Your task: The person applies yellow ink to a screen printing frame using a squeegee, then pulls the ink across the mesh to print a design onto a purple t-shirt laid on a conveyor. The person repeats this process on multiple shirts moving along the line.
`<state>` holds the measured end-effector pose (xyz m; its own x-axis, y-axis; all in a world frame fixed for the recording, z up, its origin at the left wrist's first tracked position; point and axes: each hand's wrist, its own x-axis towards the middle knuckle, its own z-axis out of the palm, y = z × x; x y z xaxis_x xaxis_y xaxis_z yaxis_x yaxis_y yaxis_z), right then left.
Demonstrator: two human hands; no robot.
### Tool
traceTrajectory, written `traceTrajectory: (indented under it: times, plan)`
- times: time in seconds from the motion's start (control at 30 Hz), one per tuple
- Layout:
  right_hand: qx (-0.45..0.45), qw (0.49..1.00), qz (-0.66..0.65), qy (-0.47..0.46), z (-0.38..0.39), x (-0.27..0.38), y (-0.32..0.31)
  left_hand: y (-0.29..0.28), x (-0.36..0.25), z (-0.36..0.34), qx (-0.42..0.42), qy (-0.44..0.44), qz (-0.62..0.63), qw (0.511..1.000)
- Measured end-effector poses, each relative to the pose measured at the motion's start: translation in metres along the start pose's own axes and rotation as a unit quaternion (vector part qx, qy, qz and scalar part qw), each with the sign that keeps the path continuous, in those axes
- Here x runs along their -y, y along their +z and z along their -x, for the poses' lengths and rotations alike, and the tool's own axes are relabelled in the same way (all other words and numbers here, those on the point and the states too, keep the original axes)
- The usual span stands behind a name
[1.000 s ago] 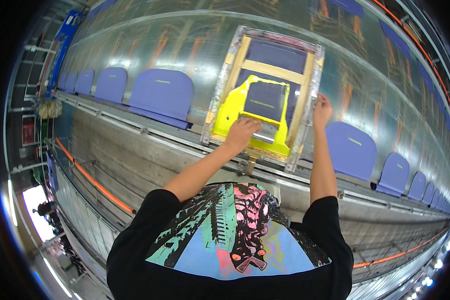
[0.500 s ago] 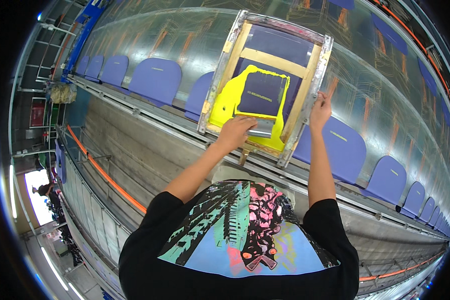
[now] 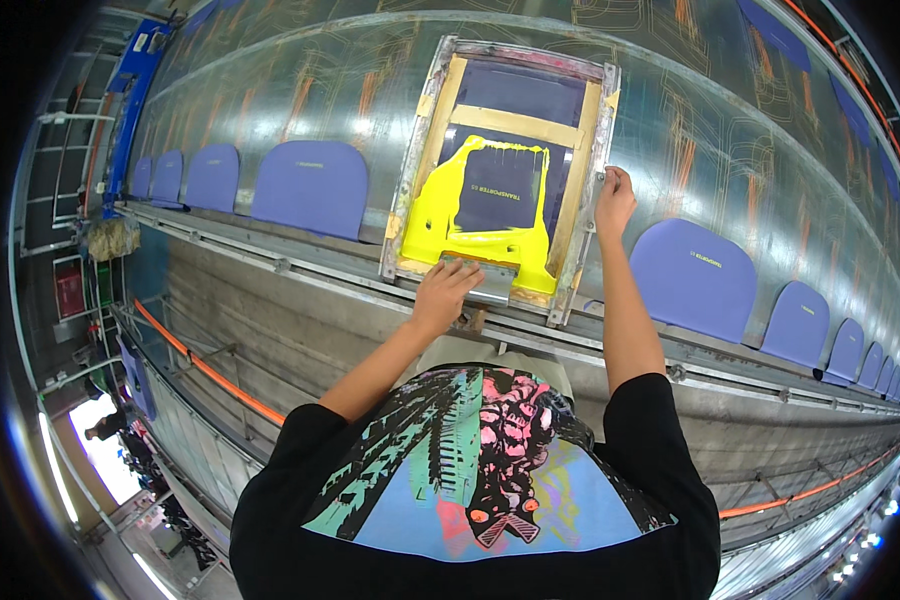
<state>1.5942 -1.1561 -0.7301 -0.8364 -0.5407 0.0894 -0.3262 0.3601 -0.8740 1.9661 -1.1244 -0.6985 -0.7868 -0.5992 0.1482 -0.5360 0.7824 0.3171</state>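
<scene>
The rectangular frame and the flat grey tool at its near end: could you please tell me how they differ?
The frame is much larger than the tool. The frame is a rectangle with an open middle, while the tool is a short bar. The frame surrounds the yellow ink, whereas the tool sits only at its near edge. Both show grey surfaces.

The frame [image 3: 422, 150] lies on the bench [image 3: 270, 110], with ink [image 3: 432, 225] inside it and the squeegee [image 3: 500, 283] at its near end, under the left grip [image 3: 448, 292]. The right grip [image 3: 615, 203] is at the frame's right side. Panels [image 3: 310, 190] line the bench left and right of the frame, behind a rail [image 3: 230, 242].
</scene>
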Motion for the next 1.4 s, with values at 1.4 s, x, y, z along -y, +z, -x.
traceTrajectory:
  times: [1.4]
  plan:
    - [0.014, 1.000, -0.004, -0.003, -0.036, -0.039, -0.010, 0.019, -0.001, -0.076, -0.098, 0.010, 0.032, 0.995]
